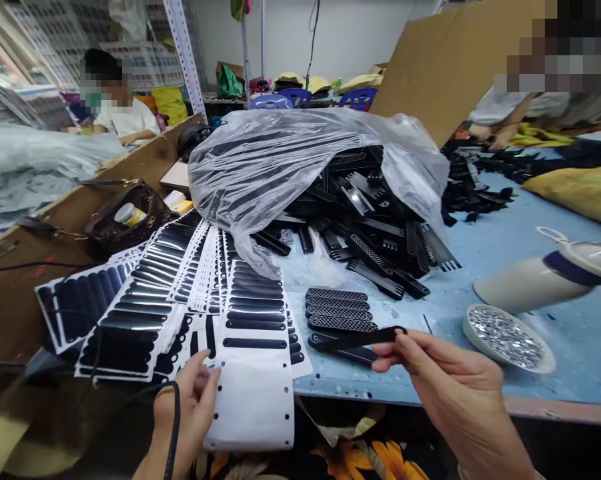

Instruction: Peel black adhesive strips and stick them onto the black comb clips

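My right hand [450, 380] pinches one end of a thin black sticker strip [353, 339] between thumb and fingers. The strip reaches left, over a smooth black handle piece [365, 355] on the table. Just behind it, several black pieces with a diamond pattern [337, 309] lie in a stacked row. My left hand [187, 407] is beside the left edge of a white backing sheet [255, 413], its fingers loosely bent and apart, holding nothing visible. Black strips [257, 293] cover that sheet's far part; one lone strip [254, 343] lies nearer its bare part.
A clear plastic bag [265, 160] spills black toothed pieces [365, 227]. More strip sheets [130, 333] fan out leftward near a brown handbag [125, 213]. At right are a bowl of small shiny pieces [505, 337] and a tipped bottle [535, 277]. Two other people sit farther back.
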Demonstrator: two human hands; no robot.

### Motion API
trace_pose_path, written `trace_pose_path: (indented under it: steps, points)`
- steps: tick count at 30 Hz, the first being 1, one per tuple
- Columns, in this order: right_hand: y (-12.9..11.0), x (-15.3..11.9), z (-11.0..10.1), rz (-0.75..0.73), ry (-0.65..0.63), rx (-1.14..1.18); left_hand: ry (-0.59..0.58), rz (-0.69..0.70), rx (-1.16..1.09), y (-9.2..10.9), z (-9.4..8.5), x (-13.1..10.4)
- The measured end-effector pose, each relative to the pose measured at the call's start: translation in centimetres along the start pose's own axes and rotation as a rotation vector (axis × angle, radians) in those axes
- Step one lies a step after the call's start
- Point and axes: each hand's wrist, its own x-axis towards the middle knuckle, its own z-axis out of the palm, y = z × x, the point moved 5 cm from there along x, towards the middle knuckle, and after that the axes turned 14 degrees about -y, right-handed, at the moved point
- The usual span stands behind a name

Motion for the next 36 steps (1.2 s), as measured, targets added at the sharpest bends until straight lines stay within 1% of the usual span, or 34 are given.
trace_pose_path:
  steps: [1, 2, 3, 4, 6, 7, 8, 10, 11, 12, 14, 16, 18, 19, 21, 23, 24, 26, 28, 33, 36]
  points:
    - [0.1, -0.4, 0.1, 0.020, -0.046, -0.010, 0.047, 0.056, 0.051, 1.2, 0.0, 0.1]
    - [0.1, -0.9, 0.5, 0.037, -0.100, -0.004, 0.046, 0.096, 0.064, 2.4, 0.4, 0.2]
    - [0.0, -1.3, 0.9, 0.051, -0.157, 0.021, -0.004, 0.121, 0.037, 3.6, 1.2, 0.4]
    - [-0.1, -1.7, 1.3, 0.061, -0.220, 0.061, -0.108, 0.128, -0.022, 4.8, 2.5, 0.6]
    - [-0.9, -2.5, 2.3, 0.062, -0.348, 0.143, -0.436, 0.086, -0.195, 6.9, 6.0, 0.7]
    - [-1.5, -2.8, 2.6, 0.050, -0.403, 0.169, -0.602, 0.040, -0.270, 7.8, 7.9, 0.5]
    - [-2.1, -3.1, 2.8, 0.031, -0.449, 0.178, -0.744, -0.016, -0.327, 8.6, 9.5, 0.1]
    - [-2.9, -3.5, 2.5, -0.011, -0.499, 0.165, -0.921, -0.117, -0.411, 9.6, 11.8, -0.6]
    - [-3.1, -3.8, 2.1, -0.025, -0.503, 0.155, -0.971, -0.159, -0.451, 9.8, 12.5, -0.9]
    - [-3.1, -4.0, 1.5, -0.029, -0.507, 0.147, -0.996, -0.189, -0.491, 10.0, 13.0, -1.0]
    - [-2.6, -4.3, 0.0, -0.006, -0.500, 0.117, -0.982, -0.215, -0.566, 10.0, 13.2, -0.9]
    - [-1.8, -4.5, -1.9, 0.044, -0.439, 0.017, -0.899, -0.204, -0.602, 9.8, 13.0, -0.3]
    - [-1.3, -4.4, -3.5, 0.060, -0.331, -0.188, -0.819, -0.180, -0.590, 9.7, 12.9, 0.2]
    - [-1.4, -4.3, -3.9, 0.025, -0.280, -0.310, -0.801, -0.174, -0.578, 9.6, 12.9, 0.3]
    - [-2.0, -4.1, -3.4, -0.119, -0.243, -0.526, -0.802, -0.171, -0.560, 9.7, 13.3, 0.2]
    - [-2.4, -4.3, -1.8, -0.277, -0.297, -0.652, -0.824, -0.182, -0.559, 9.8, 13.8, -0.2]
    - [-2.5, -4.4, -0.8, -0.320, -0.352, -0.689, -0.833, -0.187, -0.565, 9.9, 14.0, -0.4]
    - [-2.2, -4.6, 0.8, -0.343, -0.464, -0.736, -0.839, -0.198, -0.578, 9.9, 14.2, -0.8]
    - [-1.8, -4.8, 1.7, -0.337, -0.526, -0.759, -0.839, -0.211, -0.591, 9.9, 14.3, -1.0]
    - [-0.3, -4.9, 1.6, -0.313, -0.548, -0.765, -0.832, -0.239, -0.624, 9.5, 14.4, -0.7]
    - [0.5, -4.6, 1.3, -0.303, -0.559, -0.765, -0.822, -0.216, -0.536, 9.2, 14.6, 0.0]
